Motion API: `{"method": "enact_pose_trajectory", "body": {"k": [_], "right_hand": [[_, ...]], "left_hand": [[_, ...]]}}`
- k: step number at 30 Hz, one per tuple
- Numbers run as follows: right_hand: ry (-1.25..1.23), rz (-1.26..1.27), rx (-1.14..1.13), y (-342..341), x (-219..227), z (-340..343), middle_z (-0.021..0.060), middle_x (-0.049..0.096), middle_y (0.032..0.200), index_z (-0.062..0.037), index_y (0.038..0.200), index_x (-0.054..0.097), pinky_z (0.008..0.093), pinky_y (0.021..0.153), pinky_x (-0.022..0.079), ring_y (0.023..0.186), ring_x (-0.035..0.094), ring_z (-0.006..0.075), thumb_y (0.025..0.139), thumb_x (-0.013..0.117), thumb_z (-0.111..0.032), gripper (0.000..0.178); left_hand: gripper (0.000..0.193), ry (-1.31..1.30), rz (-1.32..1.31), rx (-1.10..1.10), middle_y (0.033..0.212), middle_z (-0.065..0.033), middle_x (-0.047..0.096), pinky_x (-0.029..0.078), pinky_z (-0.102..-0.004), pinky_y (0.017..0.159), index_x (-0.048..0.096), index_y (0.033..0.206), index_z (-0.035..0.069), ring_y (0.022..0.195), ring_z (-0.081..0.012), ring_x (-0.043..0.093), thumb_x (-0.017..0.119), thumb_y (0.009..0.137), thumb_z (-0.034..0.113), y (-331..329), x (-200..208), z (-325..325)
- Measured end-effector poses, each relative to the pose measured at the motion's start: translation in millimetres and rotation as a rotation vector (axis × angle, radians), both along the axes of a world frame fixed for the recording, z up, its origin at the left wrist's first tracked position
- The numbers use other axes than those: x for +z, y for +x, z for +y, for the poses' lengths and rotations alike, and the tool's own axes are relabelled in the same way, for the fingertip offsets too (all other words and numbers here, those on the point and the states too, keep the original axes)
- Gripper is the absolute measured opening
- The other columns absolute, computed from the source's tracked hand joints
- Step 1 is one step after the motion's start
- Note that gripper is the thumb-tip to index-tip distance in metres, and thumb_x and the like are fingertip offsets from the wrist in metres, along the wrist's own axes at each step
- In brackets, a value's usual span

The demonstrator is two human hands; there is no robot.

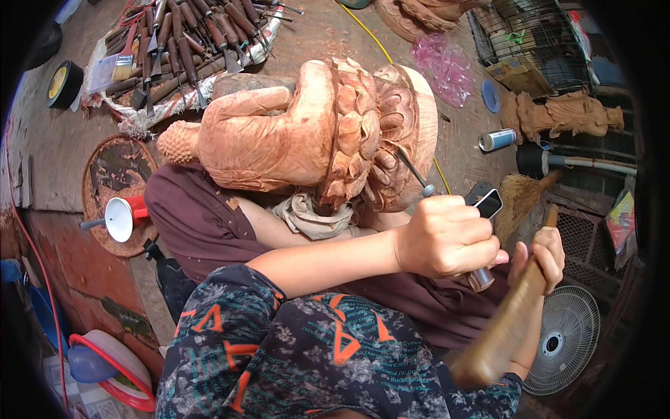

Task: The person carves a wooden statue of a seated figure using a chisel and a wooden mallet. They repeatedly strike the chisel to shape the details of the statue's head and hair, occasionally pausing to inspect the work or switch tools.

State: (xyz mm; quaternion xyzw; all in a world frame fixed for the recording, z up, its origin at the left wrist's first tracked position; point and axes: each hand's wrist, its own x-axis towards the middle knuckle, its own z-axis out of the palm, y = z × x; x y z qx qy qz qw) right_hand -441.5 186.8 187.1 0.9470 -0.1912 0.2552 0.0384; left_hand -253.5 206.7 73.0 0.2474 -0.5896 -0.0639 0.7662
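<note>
A carved wooden seated figure point(272, 140) lies on its side across my lap, its knobbly head to the left and its petalled base point(401, 133) to the right. My left hand point(447, 237) is closed round the handle of a carving chisel point(417, 173), whose blade tip meets the carved petals. The handle's metal-ringed end sticks out below the fist. To its right, my right hand point(548, 255) grips the narrow end of a wooden mallet point(499, 335). The mallet's thick end is blurred and hangs toward my body, apart from the chisel.
Many chisels point(185, 42) lie on a cloth-edged pad at the far left, with a brush point(123, 66) beside them. A red-and-white lamp point(120, 218) stands left of my knee. Rightward are another carving point(572, 115), a spray can point(497, 140), a broom point(520, 202) and a fan point(558, 341).
</note>
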Motion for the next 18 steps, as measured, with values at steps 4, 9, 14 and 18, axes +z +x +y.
{"method": "enact_pose_trajectory", "body": {"k": [4,9,14,18], "right_hand": [[-0.055,0.11,-0.083,0.0,6.2,-1.0,0.011,0.05,0.066,-0.001,0.098,0.047,0.0358,0.048,0.041,0.054,0.049,0.0241,0.079,0.069,0.001,0.029],[0.127,-0.182,0.033,-0.1,-8.9,-5.0,0.0112,0.051,0.068,-0.0006,0.097,0.049,0.0352,0.052,0.041,0.057,0.05,0.0246,0.078,0.066,0.007,0.027],[-0.037,0.172,-0.247,-3.1,7.7,-0.5,0.0125,0.051,0.069,-0.0002,0.095,0.049,0.0354,0.052,0.041,0.057,0.051,0.0263,0.076,0.065,0.01,0.026],[0.015,0.171,-0.255,-3.2,5.4,0.0,0.0123,0.051,0.069,-0.0009,0.094,0.05,0.0339,0.052,0.04,0.056,0.05,0.025,0.077,0.066,0.008,0.025]], "left_hand": [[0.021,0.032,0.044,0.025,0.055,0.0045,0.041,0.028,-0.027,0.042,0.061,0.07,0.011,0.044,-0.0111,0.041,0.077,0.071,0.025,-1.7,1.1,-5.1],[0.022,0.102,0.01,0.061,0.054,0.0029,0.041,0.028,-0.0277,0.042,0.061,0.068,0.012,0.044,-0.0125,0.043,0.077,0.071,0.026,2.4,6.0,-6.3],[0.022,0.141,0.035,0.051,0.054,0.0017,0.042,0.032,-0.0293,0.043,0.062,0.068,0.011,0.045,-0.0149,0.046,0.075,0.074,0.028,2.7,11.3,-10.6],[0.023,0.196,0.076,0.025,0.055,0.0007,0.044,0.037,-0.0313,0.045,0.059,0.068,0.012,0.046,-0.0167,0.05,0.072,0.075,0.029,-0.5,10.6,-12.3]]}}
